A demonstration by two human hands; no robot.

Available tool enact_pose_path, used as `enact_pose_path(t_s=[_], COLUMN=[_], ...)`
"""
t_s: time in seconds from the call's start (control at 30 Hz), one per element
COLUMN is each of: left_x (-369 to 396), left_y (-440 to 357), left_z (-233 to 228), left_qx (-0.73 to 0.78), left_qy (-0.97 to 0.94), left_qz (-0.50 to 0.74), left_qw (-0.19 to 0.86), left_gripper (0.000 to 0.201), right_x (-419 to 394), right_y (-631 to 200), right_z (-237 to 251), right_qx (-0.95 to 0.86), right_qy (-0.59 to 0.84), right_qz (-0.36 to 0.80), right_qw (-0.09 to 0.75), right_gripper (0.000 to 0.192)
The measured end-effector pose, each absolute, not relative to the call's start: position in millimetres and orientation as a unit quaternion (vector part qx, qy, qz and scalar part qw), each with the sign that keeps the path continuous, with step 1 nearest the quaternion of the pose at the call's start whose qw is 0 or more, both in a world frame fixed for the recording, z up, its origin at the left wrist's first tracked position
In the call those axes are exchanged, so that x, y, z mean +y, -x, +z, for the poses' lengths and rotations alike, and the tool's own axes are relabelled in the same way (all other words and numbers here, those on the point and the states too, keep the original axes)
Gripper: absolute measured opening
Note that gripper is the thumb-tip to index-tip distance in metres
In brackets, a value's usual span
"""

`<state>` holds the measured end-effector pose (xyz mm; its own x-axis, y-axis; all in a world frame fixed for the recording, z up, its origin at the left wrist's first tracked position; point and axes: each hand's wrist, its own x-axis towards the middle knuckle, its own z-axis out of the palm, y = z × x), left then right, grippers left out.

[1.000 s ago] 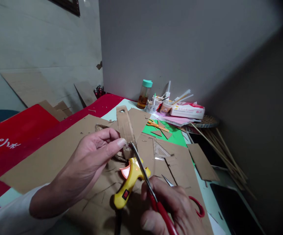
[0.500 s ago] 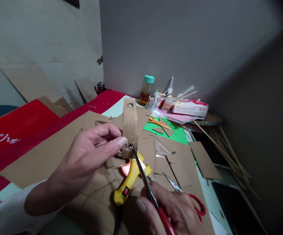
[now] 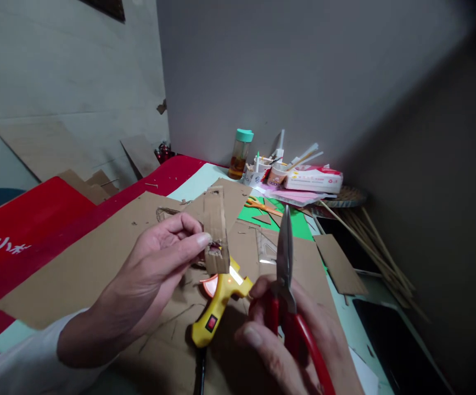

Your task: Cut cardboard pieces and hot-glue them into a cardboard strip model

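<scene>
Left hand [image 3: 155, 269], left of frame centre: folded cardboard strip [image 3: 215, 230] pinched between thumb and fingers, held upright above worktop [image 3: 188, 189]. Right hand [image 3: 291, 340], lower right of centre: closed around red handles of scissors [image 3: 287, 280], blades together, tips pointed up, clear of strip. Yellow glue gun [image 3: 220, 304] laid on large cardboard sheet [image 3: 98, 258] between hands, just below strip. Green paper [image 3: 291, 216] seen behind scissors. Bottle with teal cap [image 3: 240, 153] and cups of sticks [image 3: 268, 173] stood at wall, upper centre.
</scene>
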<state>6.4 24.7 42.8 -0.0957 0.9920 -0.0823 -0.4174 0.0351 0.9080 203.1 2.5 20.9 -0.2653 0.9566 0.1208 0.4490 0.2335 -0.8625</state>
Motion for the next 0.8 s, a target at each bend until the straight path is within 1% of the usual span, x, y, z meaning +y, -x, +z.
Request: enact_pose_path(t_s=[0.1,0.2,0.27,0.33,0.4,0.5,0.57,0.67,0.7,0.8], left_x=[19.8,14.6,12.0,10.8,10.8,12.8,14.7,16.5,16.4,14.9], left_y=[-13.5,-21.7,-26.2,-28.9,-30.2,-31.1,-31.6,-30.5,-29.4,-25.7], left_z=[40.0,36.1,34.3,33.5,33.5,34.3,34.9,34.9,34.5,33.1], left_qx=[0.406,0.397,0.395,0.397,0.404,0.392,0.365,0.337,0.336,0.345], left_qy=[-0.334,-0.339,-0.342,-0.346,-0.349,-0.327,-0.296,-0.272,-0.277,-0.303], left_qz=[0.571,0.536,0.525,0.520,0.514,0.502,0.503,0.504,0.500,0.484], left_qw=[0.631,0.664,0.672,0.673,0.672,0.698,0.726,0.747,0.749,0.745], left_gripper=[0.022,0.025,0.028,0.028,0.026,0.020,0.017,0.026,0.026,0.022], right_x=[7.0,12.5,14.4,14.2,12.8,12.1,13.7,17.3,18.2,19.3], right_y=[-198.6,-198.6,-200.0,-201.0,-201.1,-201.7,-203.8,-208.3,-209.5,-210.4], right_z=[27.0,25.1,22.8,22.0,23.2,25.6,25.7,23.9,23.3,22.8], right_qx=[-0.640,-0.605,-0.603,-0.613,-0.628,-0.641,-0.634,-0.601,-0.590,-0.573], right_qy=[0.490,0.442,0.424,0.425,0.430,0.425,0.420,0.401,0.397,0.390], right_qz=[0.468,0.535,0.540,0.518,0.490,0.477,0.492,0.549,0.565,0.586], right_qw=[0.362,0.391,0.407,0.419,0.424,0.425,0.423,0.420,0.419,0.421], right_gripper=[0.026,0.031,0.032,0.027,0.020,0.018,0.018,0.023,0.026,0.031])
